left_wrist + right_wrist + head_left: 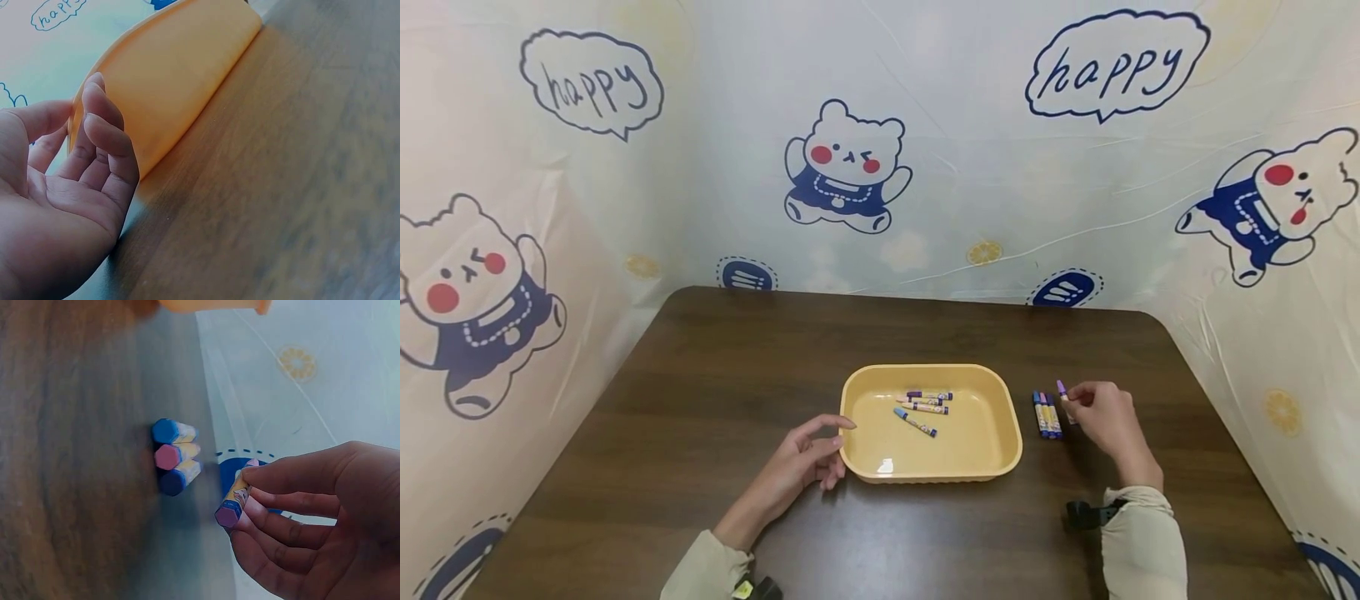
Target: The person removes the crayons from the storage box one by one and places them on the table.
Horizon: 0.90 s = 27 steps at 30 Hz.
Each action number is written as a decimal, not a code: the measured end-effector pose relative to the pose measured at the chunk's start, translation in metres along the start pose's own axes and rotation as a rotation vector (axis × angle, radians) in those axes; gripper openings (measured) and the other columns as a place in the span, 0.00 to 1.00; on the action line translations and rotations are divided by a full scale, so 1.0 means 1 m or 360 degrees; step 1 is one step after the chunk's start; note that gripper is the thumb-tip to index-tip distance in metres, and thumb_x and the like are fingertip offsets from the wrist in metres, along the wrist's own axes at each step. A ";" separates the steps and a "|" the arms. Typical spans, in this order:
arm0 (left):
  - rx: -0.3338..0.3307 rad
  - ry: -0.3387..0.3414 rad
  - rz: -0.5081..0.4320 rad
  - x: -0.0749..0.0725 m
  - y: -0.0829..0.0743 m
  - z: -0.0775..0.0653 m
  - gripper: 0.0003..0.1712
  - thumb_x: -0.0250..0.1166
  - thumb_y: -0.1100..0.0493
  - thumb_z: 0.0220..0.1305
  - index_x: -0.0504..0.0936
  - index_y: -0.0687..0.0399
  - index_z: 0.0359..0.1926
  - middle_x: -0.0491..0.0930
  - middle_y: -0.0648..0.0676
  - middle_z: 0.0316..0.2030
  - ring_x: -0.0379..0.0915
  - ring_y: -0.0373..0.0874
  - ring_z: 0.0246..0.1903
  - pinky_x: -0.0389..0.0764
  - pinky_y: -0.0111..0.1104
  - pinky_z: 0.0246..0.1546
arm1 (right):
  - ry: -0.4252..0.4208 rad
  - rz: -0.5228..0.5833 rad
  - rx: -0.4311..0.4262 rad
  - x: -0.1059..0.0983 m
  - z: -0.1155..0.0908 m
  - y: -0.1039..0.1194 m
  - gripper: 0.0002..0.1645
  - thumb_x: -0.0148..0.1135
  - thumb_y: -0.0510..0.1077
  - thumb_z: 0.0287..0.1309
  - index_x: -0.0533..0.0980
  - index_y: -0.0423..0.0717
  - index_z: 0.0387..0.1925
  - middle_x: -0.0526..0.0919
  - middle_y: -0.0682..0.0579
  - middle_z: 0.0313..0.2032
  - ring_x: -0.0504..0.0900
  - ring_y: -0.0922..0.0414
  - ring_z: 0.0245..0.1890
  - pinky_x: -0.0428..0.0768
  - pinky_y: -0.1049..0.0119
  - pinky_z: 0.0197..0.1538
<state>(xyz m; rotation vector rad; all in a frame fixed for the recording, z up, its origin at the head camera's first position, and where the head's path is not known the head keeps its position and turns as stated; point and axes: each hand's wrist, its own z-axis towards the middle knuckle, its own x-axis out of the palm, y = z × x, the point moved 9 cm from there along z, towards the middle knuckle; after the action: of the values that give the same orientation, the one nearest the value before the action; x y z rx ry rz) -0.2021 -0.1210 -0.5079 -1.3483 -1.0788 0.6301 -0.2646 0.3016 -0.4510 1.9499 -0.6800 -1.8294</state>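
Note:
My right hand [1103, 417] pinches a purple crayon [236, 499] between thumb and fingers, at the right of the table. Just left of it, three crayons [1047, 415] lie side by side in a row; the right wrist view shows their blue, pink and dark blue ends. A yellow tray [932, 462] stands left of that row. Inside it are several crayons, among them a light blue crayon [915, 422] and a dark purple crayon [929, 395]. My left hand [801, 458] is at the tray's left side, fingers relaxed, the index fingertip at the rim.
The dark wooden table [737, 375] carries the tray and crayons. A pale curtain [955, 208] with bears and "happy" bubbles surrounds its back and sides. A black strap device [1086, 515] sits on the right wrist.

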 end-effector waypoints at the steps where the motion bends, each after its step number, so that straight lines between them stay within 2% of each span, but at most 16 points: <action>1: 0.0001 0.0001 0.0001 0.000 0.000 0.000 0.27 0.57 0.55 0.75 0.65 0.70 0.65 0.81 0.54 0.25 0.73 0.43 0.21 0.76 0.30 0.23 | 0.0011 0.0005 0.0008 0.002 0.001 -0.002 0.11 0.63 0.39 0.64 0.81 0.32 0.40 0.84 0.40 0.33 0.78 0.51 0.31 0.78 0.60 0.32; 13: 0.0043 0.0017 0.0012 0.002 -0.004 -0.001 0.25 0.56 0.57 0.76 0.66 0.70 0.64 0.81 0.54 0.25 0.74 0.42 0.21 0.75 0.30 0.22 | 0.0005 -0.0090 -0.0030 0.014 0.006 -0.009 0.08 0.64 0.38 0.61 0.82 0.33 0.35 0.84 0.41 0.33 0.78 0.49 0.32 0.79 0.52 0.38; 20: 0.0042 0.0011 0.0038 0.002 -0.003 -0.002 0.26 0.56 0.56 0.76 0.64 0.71 0.65 0.81 0.54 0.25 0.73 0.42 0.21 0.74 0.30 0.22 | 0.0098 -0.0085 0.0048 0.018 0.006 -0.011 0.10 0.63 0.38 0.62 0.82 0.32 0.37 0.84 0.42 0.33 0.78 0.51 0.32 0.79 0.55 0.34; 27: 0.0063 0.0021 0.0044 0.002 -0.004 -0.001 0.24 0.55 0.57 0.76 0.66 0.69 0.64 0.81 0.55 0.26 0.73 0.42 0.21 0.75 0.29 0.22 | 0.0081 -0.0111 0.0032 0.015 0.005 -0.012 0.11 0.64 0.40 0.62 0.83 0.33 0.35 0.84 0.45 0.29 0.78 0.52 0.30 0.77 0.58 0.32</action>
<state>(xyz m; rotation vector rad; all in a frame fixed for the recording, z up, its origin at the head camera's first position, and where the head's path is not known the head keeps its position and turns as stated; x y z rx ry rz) -0.2009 -0.1204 -0.5037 -1.3336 -1.0338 0.6587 -0.2680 0.3028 -0.4707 2.0501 -0.6243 -1.8132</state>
